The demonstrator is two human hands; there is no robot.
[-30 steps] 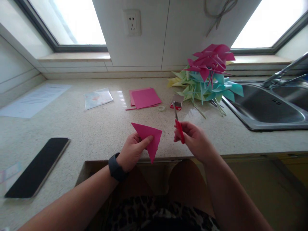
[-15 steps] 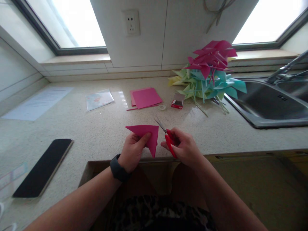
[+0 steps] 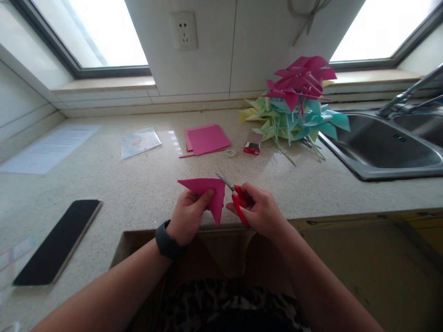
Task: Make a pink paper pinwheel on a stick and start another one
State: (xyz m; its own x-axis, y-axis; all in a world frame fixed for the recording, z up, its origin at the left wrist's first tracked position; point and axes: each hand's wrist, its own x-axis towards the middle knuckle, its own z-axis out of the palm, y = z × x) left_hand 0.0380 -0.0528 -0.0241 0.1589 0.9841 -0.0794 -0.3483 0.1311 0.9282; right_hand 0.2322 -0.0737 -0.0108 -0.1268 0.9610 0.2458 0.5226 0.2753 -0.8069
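Observation:
My left hand (image 3: 189,213) pinches a folded pink sheet of paper (image 3: 217,199) near the counter's front edge, thumb on top and fingers behind it. The paper forms a triangle with one corner pointing down. My right hand (image 3: 260,210) grips red-handled scissors (image 3: 238,205); their blades are parted and lie at the paper's upper right corner. Beyond my hands, a stack of pink square sheets (image 3: 209,139) rests on the counter, with a small roll of tape (image 3: 230,152) and a small red box (image 3: 252,144) to its right.
Paper pinwheels (image 3: 301,103) in pink, green and blue are heaped at the back right, beside a steel sink (image 3: 380,143). A dark phone (image 3: 58,242) lies at the left. Behind it are a printed sheet (image 3: 48,147) and a clear packet (image 3: 140,143).
The scissors have moved left, from a gap beside the paper to its upper right corner. My left hand still holds the paper. The whole view has shifted slightly.

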